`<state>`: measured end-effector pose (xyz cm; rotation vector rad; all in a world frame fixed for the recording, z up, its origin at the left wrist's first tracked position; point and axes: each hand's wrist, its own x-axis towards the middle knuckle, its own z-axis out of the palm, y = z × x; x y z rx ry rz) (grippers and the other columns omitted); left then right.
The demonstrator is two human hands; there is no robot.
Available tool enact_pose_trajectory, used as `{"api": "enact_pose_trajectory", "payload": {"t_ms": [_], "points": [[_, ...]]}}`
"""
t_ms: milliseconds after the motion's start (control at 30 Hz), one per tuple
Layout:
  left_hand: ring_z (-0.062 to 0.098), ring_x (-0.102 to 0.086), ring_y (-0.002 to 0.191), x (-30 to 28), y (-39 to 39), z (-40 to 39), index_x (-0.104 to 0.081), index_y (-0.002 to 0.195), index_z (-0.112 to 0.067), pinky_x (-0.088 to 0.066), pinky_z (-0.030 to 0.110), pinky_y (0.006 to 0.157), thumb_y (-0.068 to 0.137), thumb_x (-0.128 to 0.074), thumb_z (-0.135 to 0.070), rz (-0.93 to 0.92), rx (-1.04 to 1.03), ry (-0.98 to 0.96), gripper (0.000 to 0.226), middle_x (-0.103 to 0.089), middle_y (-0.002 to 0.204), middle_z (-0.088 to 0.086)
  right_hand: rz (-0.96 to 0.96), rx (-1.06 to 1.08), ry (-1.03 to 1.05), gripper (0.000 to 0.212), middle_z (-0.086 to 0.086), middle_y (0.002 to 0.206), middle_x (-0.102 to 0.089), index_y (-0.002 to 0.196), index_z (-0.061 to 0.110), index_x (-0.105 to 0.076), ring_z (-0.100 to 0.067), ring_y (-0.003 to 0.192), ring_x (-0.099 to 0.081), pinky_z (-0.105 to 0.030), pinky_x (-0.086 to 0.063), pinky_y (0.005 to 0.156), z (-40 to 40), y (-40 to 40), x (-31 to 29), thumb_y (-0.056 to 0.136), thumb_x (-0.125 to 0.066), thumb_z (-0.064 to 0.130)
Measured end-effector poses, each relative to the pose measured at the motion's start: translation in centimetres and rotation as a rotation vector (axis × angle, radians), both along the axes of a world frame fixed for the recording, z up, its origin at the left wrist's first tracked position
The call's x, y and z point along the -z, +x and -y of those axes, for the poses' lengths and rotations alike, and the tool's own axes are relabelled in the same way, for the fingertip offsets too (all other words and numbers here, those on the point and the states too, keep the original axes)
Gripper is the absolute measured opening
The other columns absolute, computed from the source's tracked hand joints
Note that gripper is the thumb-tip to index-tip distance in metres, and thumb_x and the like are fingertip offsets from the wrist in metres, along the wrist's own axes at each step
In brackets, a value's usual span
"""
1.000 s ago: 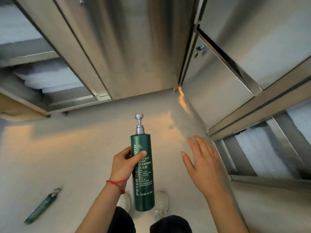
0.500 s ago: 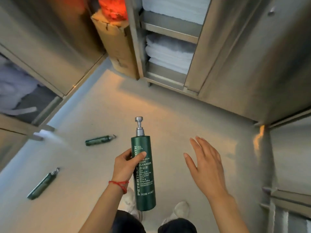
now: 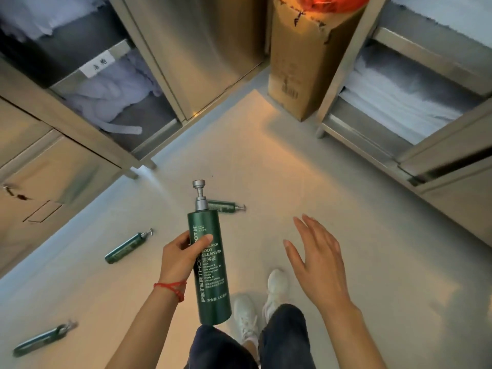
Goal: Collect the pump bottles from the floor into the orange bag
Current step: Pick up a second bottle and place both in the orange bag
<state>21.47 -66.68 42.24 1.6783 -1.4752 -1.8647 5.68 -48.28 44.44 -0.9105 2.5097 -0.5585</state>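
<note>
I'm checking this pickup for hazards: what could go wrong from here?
The three bottles lying on the floor could be stepped on or kicked while walking. The left hand alone grips the tall held bottle while the right hand stays open, so it might slip.

We see a pale floor [image 3: 332, 209] carrying three green pump bottles lying on their sides: one [image 3: 226, 207] near the middle, one [image 3: 127, 245] toward the left edge, one [image 3: 42, 339] at the near-left corner. A cardboard box [image 3: 303, 62] stands at the far edge.
</note>
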Motion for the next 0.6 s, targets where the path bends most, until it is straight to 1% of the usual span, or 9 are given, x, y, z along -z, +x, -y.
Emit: {"api": "enact_pose_trajectory", "payload": {"t_ms": [100,267,367,433,500,600], "points": [[0.016,-0.067,0.067,0.6,-0.8,3.2,-0.069,0.078,-0.025,-0.05,0.028,0.061,0.07,-0.073,-0.018,0.003,-0.051,0.002,0.012,-0.072,0.076,-0.001,0.006,-0.024,0.027,0.049,-0.007,0.144,-0.041,0.136,0.018,-0.04,-0.023,0.133,-0.036,-0.034,-0.022,0.109,3.2,-1.8,0.9,0.091,-0.047,0.037],[0.021,-0.066,0.074,1.4,-3.6,8.3,-0.068,0.082,-0.025,-0.05,0.031,0.065,0.071,-0.071,-0.018,0.003,-0.071,0.001,0.013,-0.071,0.083,0.004,0.021,-0.052,0.041,0.049,-0.007,0.145,-0.04,0.136,0.018,-0.039,-0.022,0.134,-0.034,-0.03,-0.018,0.109,9.0,-5.6,2.2,0.092,-0.046,0.037],[0.018,-0.067,0.071,1.6,-5.7,11.2,-0.069,0.08,-0.025,-0.05,0.028,0.062,0.071,-0.071,-0.017,0.014,-0.051,-0.005,0.012,-0.072,0.078,0.0,0.017,-0.071,0.038,0.049,-0.008,0.145,-0.039,0.136,0.018,-0.039,-0.022,0.134,-0.034,-0.03,-0.017,0.109,12.2,-7.3,2.5,0.092,-0.046,0.037],[0.01,-0.067,0.066,1.9,-7.2,13.2,-0.069,0.078,-0.026,-0.051,0.022,0.058,0.071,-0.071,-0.015,0.015,-0.029,-0.01,0.013,-0.073,0.069,-0.007,0.01,-0.082,0.034,0.048,-0.008,0.145,-0.04,0.136,0.017,-0.039,-0.023,0.134,-0.035,-0.03,-0.017,0.109,14.2,-8.3,2.9,0.092,-0.047,0.037],[0.004,-0.066,0.061,2.5,-8.3,15.1,-0.068,0.075,-0.027,-0.05,0.018,0.055,0.071,-0.071,-0.015,0.023,-0.003,-0.014,0.014,-0.072,0.065,-0.013,0.011,-0.078,0.034,0.048,-0.008,0.145,-0.04,0.136,0.017,-0.039,-0.023,0.134,-0.035,-0.029,-0.017,0.109,15.8,-8.9,3.6,0.092,-0.046,0.037],[0.007,-0.067,0.064,3.7,-9.2,17.9,-0.068,0.076,-0.027,-0.05,0.023,0.06,0.07,-0.072,-0.017,0.039,0.035,-0.005,0.013,-0.072,0.068,-0.009,0.03,-0.05,0.051,0.048,-0.008,0.146,-0.039,0.136,0.017,-0.039,-0.023,0.134,-0.034,-0.031,-0.018,0.109,18.0,-8.9,5.1,0.093,-0.045,0.037]]}}
